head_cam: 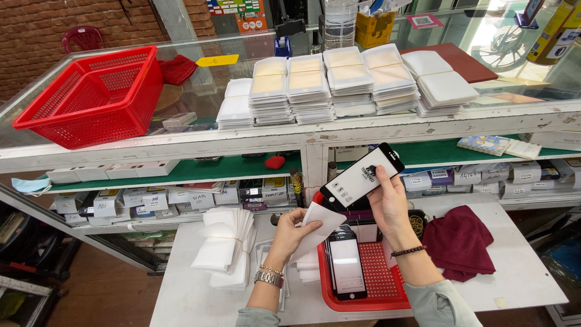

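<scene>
While the right hand [387, 203] holds a black-framed screen protector [362, 177] up and tilted, its grip is closed on the lower edge, thumb on the front. Left hand [292, 232] has its grip closed on a white paper sleeve [319, 229], fingers pinching the left side of it; sleeve sits just below the protector, apart from it. Left wrist has a metal watch [269, 278] and a thin bracelet; right wrist has a bead bracelet [409, 251].

Under both hands: a flat red tray [387, 289] on the white worktop [520, 266], with more black-framed protectors [346, 265] stacked in it, leaning at the left side. Left of the tray, a bundle of white sleeves [225, 245] held by a rubber band. Right of the tray, a dark red cloth [458, 241], touching the tray's corner or just beside it, cannot tell.

Behind, a glass display counter [200, 100]: red plastic basket [94, 97] on top at the left, rows of stacked white packets [339, 82] in the middle. Green shelf [181, 171] below the glass with small white boxes; lower shelf packed with labelled boxes [151, 200].
</scene>
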A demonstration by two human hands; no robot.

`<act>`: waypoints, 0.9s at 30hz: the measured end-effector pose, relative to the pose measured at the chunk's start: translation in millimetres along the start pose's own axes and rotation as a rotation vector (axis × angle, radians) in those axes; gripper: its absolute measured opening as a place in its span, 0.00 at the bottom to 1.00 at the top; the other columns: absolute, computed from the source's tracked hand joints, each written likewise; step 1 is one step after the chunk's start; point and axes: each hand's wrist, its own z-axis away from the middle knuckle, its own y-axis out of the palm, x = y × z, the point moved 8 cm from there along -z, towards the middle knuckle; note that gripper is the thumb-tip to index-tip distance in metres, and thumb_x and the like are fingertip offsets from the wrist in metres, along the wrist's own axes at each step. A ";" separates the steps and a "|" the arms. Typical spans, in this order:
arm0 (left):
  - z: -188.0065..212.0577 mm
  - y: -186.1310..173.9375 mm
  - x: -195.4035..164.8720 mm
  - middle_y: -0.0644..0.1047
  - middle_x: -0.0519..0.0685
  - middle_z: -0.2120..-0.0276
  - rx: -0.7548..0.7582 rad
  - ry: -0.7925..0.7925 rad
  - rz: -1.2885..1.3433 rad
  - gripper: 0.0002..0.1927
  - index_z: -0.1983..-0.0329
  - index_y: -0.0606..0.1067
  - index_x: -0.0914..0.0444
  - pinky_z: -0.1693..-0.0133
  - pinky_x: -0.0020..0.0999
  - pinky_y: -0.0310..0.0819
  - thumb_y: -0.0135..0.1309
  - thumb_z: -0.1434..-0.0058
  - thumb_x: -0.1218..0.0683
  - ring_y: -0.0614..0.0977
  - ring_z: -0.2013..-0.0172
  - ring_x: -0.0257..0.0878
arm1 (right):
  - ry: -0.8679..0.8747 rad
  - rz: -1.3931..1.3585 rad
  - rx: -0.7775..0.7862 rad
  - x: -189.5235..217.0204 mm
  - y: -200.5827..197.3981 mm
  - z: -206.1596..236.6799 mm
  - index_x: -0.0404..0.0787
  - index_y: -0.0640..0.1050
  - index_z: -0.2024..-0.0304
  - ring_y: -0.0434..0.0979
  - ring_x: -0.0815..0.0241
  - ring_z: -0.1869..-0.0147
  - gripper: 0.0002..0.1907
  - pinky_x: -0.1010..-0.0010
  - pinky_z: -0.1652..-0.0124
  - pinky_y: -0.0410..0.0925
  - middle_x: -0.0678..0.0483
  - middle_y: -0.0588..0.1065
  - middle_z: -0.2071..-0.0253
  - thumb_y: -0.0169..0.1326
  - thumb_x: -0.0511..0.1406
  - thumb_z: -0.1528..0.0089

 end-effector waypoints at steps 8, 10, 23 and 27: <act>-1.3 2.0 2.3 0.83 0.47 0.66 0.022 0.007 0.046 0.12 0.60 0.81 0.67 0.64 0.25 0.79 0.68 0.45 0.56 0.82 0.68 0.30 | 0.034 0.110 -0.030 -11.5 -11.3 4.3 0.40 0.74 0.45 0.77 0.63 0.46 0.14 0.64 0.44 0.72 0.55 0.77 0.49 0.52 0.38 0.31; -1.6 3.9 3.5 0.84 0.47 0.65 0.034 -0.001 0.088 0.13 0.58 0.82 0.67 0.64 0.25 0.78 0.67 0.44 0.56 0.82 0.68 0.30 | 0.042 0.135 -0.011 -13.2 -9.5 5.0 0.40 0.75 0.46 0.78 0.64 0.47 0.13 0.65 0.45 0.72 0.55 0.77 0.50 0.52 0.37 0.31; 3.2 -10.2 1.1 0.85 0.51 0.66 0.000 -0.123 0.204 0.16 0.54 0.82 0.68 0.70 0.27 0.79 0.64 0.41 0.54 0.84 0.71 0.32 | 0.041 1.008 0.566 -56.6 51.6 25.7 0.37 0.80 0.51 0.79 0.63 0.51 0.13 0.72 0.52 0.72 0.53 0.80 0.55 0.55 0.38 0.34; 11.2 -55.0 14.7 0.86 0.51 0.65 -0.239 -0.205 -0.079 0.21 0.50 0.80 0.64 0.67 0.32 0.80 0.64 0.45 0.52 0.86 0.70 0.38 | 0.257 1.162 0.362 -75.0 9.7 26.2 0.38 0.77 0.53 0.80 0.57 0.55 0.24 0.63 0.60 0.76 0.49 0.81 0.55 0.53 0.50 0.40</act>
